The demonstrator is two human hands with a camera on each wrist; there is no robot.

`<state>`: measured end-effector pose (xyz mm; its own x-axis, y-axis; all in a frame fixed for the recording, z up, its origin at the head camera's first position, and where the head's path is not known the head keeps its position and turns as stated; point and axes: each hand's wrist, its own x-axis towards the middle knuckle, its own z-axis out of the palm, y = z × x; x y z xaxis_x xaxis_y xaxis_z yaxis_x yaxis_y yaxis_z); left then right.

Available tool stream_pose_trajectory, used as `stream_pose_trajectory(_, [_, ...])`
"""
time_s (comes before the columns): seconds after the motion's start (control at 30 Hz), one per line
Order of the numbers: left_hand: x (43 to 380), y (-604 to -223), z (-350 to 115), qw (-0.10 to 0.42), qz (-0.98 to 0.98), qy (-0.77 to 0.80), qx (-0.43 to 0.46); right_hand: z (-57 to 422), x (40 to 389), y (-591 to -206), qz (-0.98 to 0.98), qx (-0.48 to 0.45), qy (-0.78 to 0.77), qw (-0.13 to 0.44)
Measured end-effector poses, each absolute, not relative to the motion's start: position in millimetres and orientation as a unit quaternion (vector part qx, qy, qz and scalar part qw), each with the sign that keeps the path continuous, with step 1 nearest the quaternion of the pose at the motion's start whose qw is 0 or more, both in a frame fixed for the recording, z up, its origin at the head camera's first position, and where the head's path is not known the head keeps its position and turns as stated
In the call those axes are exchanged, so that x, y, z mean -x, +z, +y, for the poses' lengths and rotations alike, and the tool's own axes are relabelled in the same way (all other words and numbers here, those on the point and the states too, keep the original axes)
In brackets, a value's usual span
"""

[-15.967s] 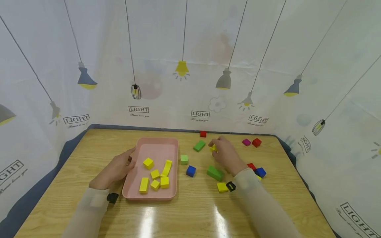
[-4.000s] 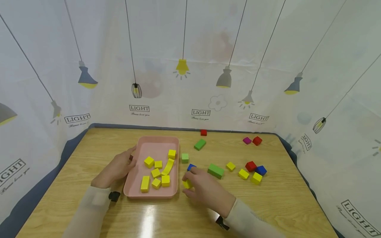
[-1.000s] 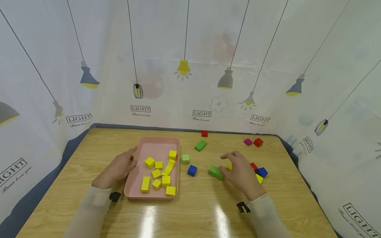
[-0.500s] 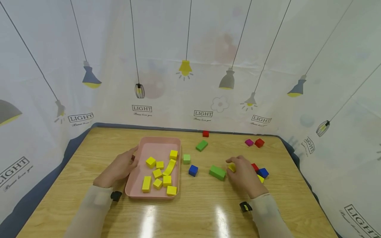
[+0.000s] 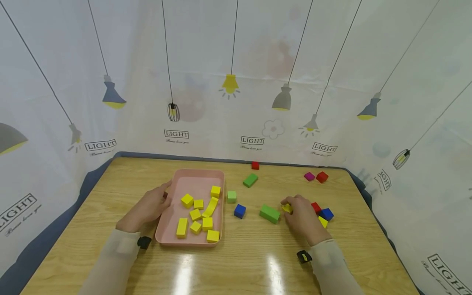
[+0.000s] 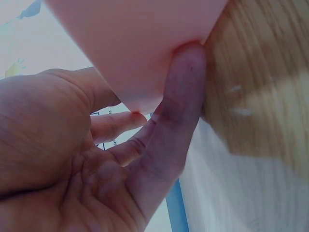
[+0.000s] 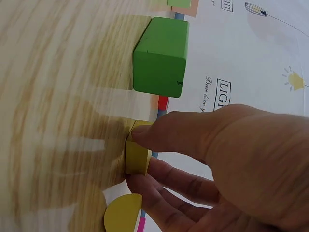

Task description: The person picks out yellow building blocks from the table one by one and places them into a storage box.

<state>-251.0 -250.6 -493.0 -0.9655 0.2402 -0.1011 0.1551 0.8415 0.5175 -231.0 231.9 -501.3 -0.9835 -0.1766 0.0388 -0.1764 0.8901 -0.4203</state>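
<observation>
The yellow block is located on the counter, directly at the fingers of the right hand. It is pinched: the thumb is set against one side, and a finger is placed at the opposite side. Its underside appears to be supported by the counter. The longer visible extent is spanned from thumb to finger; the true long axis cannot be confirmed, since the block is partly covered.

The governing relation is sideways. The green block is positioned just left of the pinch, on the thumb side, with its long axis slanted. A yellow half-round piece is shown near the finger side in the right wrist view. Right of the right hand, a red block, a dark blue block and another yellow block are grouped.

Farther left, past the bright blue block, the pink tray is found, with yellow pieces contained in it. Its left wall is gripped by the left hand. The yellow block is therefore nearer to the right hand.
</observation>
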Motion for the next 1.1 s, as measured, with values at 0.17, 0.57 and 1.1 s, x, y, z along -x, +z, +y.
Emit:
stream_pose_trajectory(0.17, [251, -493, -251, 0.083, 0.955, 0.266, -0.102, 232, 231, -502, 0.971, 0.087, -0.223, -0.002])
stream_pose_trajectory(0.57, [251, -492, -251, 0.082, 0.954, 0.269, -0.107, 233, 232, -504, 0.971, 0.084, -0.226, -0.002])
stream_pose_trajectory(1.1, [253, -495, -252, 0.083, 0.953, 0.270, -0.105, 222, 233, -488, 0.969, 0.081, -0.232, -0.015])
